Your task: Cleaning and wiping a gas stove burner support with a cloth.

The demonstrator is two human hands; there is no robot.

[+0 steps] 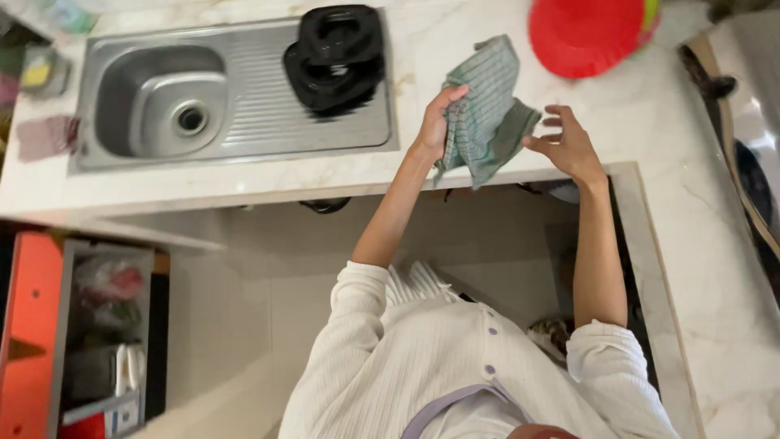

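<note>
A green checked cloth (487, 102) hangs above the marble counter's front edge. My left hand (437, 122) grips its left side, fingers curled into the fabric. My right hand (566, 142) is at the cloth's right corner, fingers spread, with the thumb and fingertips touching the fabric. Both arms reach forward out of white ribbed sleeves.
A steel sink (236, 134) with a draining board is set into the counter at the left, and stacked black stove rings (335, 58) rest on the board. A red bowl (589, 34) stands upside down at the back right. An open orange drawer (32, 325) shows at the lower left.
</note>
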